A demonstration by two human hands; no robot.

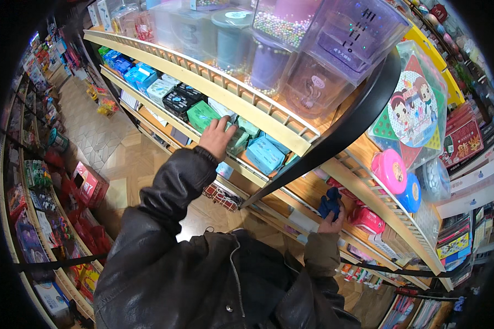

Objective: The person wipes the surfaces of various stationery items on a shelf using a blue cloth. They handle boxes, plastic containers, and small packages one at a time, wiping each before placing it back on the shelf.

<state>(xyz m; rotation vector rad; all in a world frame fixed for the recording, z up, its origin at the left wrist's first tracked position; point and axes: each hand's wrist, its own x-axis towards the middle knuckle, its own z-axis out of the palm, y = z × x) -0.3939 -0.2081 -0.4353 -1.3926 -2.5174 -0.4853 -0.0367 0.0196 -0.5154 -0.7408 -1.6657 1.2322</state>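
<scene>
My left hand [218, 137] reaches onto the middle shelf, its fingers over a row of soft wrapped packs. Left of it lies a bright green pack [202, 115]. A pale green pack [237, 141] is right beside its fingers; whether they grip it I cannot tell. Further right sits a light blue pack [265, 154], and black packs [180, 100] lie past the green one. Lower right, my right hand [333, 218] holds a bunched dark blue cloth [329, 201] in front of a shelf with a pink-red pack [366, 220].
Clear plastic boxes with cups and beads [271, 78] crowd the top shelf behind a low rail [247, 88]. A curved black upright [341, 131] separates the two shelf sections. A game board [411, 107] stands at right. More shelving runs along the left aisle, with a red box [89, 185].
</scene>
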